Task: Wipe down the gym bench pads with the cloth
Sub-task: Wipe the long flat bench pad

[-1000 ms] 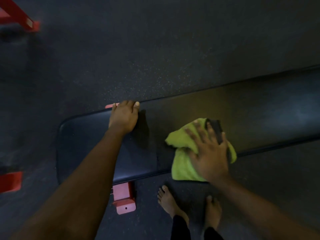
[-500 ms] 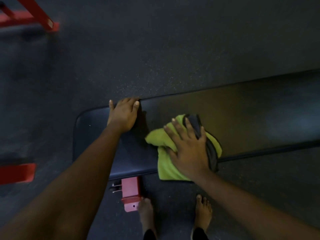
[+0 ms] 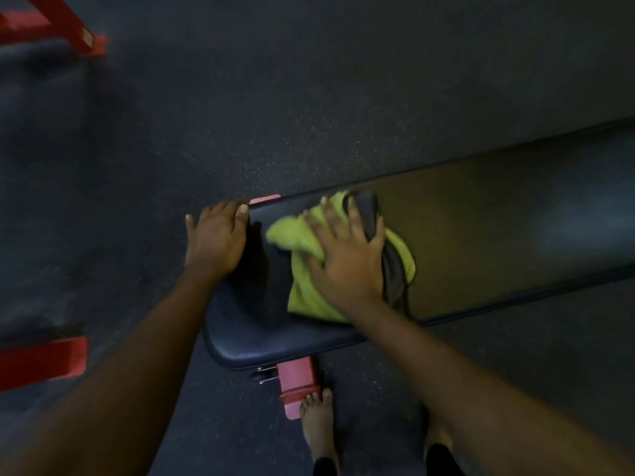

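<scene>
Below the bench pad's [image 3: 481, 228] near edge: one bare foot [image 3: 318, 427] and a red base bracket [image 3: 297, 379], partly hidden. On the pad: right hand [image 3: 347, 255], fingers spread flat, pressing the motion-blurred green-and-grey cloth [image 3: 305, 293]. Left hand [image 3: 214, 242] covers the pad's end corner; whether its fingers curl over is unclear. Beyond: a red frame [image 3: 68, 29], cropped.

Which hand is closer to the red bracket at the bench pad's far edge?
Left. The left hand rests at the far edge of the pad, fingertips beside the red bracket; the right hand presses the cloth farther right along it.
</scene>
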`<state>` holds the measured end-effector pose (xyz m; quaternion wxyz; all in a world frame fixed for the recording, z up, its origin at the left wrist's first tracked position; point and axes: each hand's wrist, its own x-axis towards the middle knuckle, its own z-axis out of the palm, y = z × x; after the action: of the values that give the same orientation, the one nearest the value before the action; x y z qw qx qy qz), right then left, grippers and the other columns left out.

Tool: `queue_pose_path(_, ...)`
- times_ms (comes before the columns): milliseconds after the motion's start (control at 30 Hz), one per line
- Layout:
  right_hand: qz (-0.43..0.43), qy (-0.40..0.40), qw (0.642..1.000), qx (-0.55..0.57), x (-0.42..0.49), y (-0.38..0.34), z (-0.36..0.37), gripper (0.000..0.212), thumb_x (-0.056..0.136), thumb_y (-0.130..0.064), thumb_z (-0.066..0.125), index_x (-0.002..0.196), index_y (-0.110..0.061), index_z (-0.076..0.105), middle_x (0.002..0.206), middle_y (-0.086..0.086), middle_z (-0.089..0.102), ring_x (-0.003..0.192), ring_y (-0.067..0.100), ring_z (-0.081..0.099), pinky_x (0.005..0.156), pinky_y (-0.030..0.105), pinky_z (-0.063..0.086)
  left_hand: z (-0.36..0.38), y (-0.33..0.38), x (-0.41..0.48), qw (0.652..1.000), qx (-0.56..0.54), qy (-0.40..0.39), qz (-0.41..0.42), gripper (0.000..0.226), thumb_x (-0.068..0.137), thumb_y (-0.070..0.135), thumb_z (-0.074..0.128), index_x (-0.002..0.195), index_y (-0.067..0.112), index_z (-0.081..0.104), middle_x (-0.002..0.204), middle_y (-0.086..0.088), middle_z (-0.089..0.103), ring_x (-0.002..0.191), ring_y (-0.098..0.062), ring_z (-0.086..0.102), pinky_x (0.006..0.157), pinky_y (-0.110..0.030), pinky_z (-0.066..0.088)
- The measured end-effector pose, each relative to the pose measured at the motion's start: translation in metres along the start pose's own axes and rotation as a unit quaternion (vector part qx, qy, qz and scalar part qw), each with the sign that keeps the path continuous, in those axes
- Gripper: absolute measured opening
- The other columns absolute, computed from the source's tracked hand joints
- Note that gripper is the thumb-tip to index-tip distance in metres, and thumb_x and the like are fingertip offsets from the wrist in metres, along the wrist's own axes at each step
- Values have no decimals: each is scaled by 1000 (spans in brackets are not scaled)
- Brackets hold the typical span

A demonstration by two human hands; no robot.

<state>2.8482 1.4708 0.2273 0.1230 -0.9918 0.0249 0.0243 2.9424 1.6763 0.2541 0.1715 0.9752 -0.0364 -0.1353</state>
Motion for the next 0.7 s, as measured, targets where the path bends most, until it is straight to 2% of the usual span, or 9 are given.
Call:
queue_pose_path(100, -25, -4, 1000, -6, -67, 7, 7, 67, 89, -63, 45, 153, -47, 32, 167, -11, 24, 155, 27, 20, 114, 66, 19, -7, -13, -4, 999, -46, -2, 24, 45, 107, 34, 28, 130, 9, 56, 131, -17, 57, 124, -34, 47, 107, -53, 36)
queue_pose_path(200, 38, -2, 999, -31, -83, 52, -3, 68, 88, -63, 43, 153, -48, 32, 167, -11, 25, 154, 26, 23, 113, 65, 23, -9, -18, -7, 997, -73, -16, 37, 46, 107, 36, 27, 135, 10, 53, 134, -13, 55, 126, -28, 46, 104, -46, 40)
queue_pose_path(333, 188, 28, 982, -6, -19, 62, -15, 61, 94, -64, 35, 151, -44, 41, 165, -7, 31, 153, 29, 22, 112, 69, 18, -10, -23, -10, 994, -110, 2, 26, 45, 108, 35, 28, 131, 9, 55, 130, -12, 57, 121, -27, 51, 101, -43, 42)
queue_pose_path(433, 220, 29, 975, 19, 51, 26, -9, 63, 94, -63, 36, 152, -41, 40, 167, -7, 26, 155, 31, 14, 115, 72, 11, -12, -34, -11, 984, -180, 13, -10, 42, 107, 35, 29, 115, 8, 60, 116, -12, 59, 104, -24, 55, 90, -38, 44)
queue_pose_path(533, 115, 4, 993, -11, 59, -38, 6, 63, 94, -61, 35, 154, -41, 37, 167, -5, 27, 156, 32, 14, 115, 71, 11, -18, -46, -13, 972, -227, 32, -48, 45, 107, 37, 31, 113, 5, 63, 113, -14, 62, 102, -23, 57, 89, -36, 45)
queue_pose_path(633, -39, -8, 999, 6, -5, -91, 24, 62, 94, -62, 40, 152, -41, 39, 166, -5, 30, 155, 31, 18, 114, 71, 15, -21, -56, -18, 970, -233, 41, -63, 47, 107, 35, 32, 119, 2, 64, 118, -19, 64, 109, -30, 59, 96, -43, 48)
queue_pose_path(700, -79, -22, 996, 27, -52, -94, 30, 62, 93, -63, 44, 152, -44, 36, 167, -9, 26, 156, 28, 17, 114, 70, 17, -20, -62, -23, 966, -249, 15, -60, 47, 107, 37, 32, 124, 7, 63, 122, -14, 63, 110, -26, 58, 95, -39, 48)
